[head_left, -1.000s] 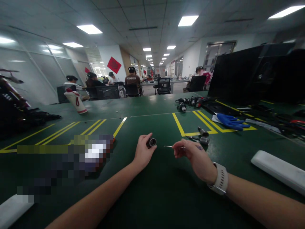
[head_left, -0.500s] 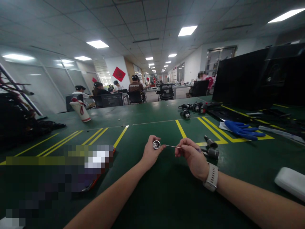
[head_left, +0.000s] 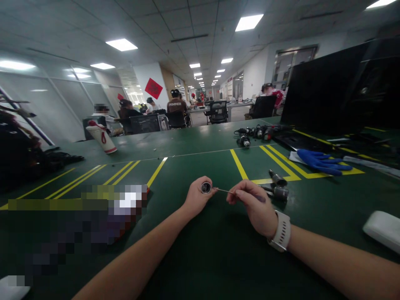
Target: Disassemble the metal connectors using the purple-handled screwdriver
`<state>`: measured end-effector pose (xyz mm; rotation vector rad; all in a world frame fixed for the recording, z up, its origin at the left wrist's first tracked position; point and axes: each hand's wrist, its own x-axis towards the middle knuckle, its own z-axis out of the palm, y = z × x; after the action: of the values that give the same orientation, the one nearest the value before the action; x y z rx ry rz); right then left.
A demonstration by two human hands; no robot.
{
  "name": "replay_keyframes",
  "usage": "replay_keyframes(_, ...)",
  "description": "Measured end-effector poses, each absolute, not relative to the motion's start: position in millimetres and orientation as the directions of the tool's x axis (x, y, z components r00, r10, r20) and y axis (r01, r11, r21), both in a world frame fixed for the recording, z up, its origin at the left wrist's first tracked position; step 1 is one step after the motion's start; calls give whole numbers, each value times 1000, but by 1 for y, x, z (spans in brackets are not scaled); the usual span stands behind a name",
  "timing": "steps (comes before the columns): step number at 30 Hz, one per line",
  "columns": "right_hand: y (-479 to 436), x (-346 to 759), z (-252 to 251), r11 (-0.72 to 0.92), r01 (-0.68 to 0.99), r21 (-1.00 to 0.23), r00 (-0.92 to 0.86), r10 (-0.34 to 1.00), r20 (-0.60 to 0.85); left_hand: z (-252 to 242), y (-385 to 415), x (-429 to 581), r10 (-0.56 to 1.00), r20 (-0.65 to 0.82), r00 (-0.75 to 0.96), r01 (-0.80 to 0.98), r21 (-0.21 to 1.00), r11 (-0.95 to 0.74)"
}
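Observation:
My left hand (head_left: pixel 195 199) pinches a small dark metal cylinder (head_left: pixel 206 187), its open round end turned toward me, just above the green table (head_left: pixel 200 250). My right hand (head_left: pixel 251 206), a white watch on its wrist, pinches a thin metal pin tool (head_left: pixel 223 191) with a purple handle. The pin's tip touches the cylinder's rim. Two similar metal cylinders (head_left: pixel 277 185) lie on the table just right of my right hand.
A blue glove (head_left: pixel 321 162) lies at the right on yellow floor-tape lines, before a large black monitor (head_left: pixel 331 91). More small parts (head_left: pixel 253 135) sit farther back. A white case (head_left: pixel 383 229) is at right, a white cup (head_left: pixel 101 137) at back left. People sit at desks behind.
My hands came together: the pin tip, apart from the cylinder a second ago, now meets its rim. The cylinder's open end has turned toward me. The view shifted a little.

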<state>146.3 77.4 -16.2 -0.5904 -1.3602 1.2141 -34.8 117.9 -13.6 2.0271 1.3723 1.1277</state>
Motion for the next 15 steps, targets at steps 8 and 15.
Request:
replay_keyframes(8,67,146,-3,489,-22,-872,-298,830,472,-13,115,-36,882,417,221,634,625,-455)
replay_keyframes(15,62,140,-1,570,176,-802,-348,798,491,-15,112,-34,861,445,244,715,517,-470)
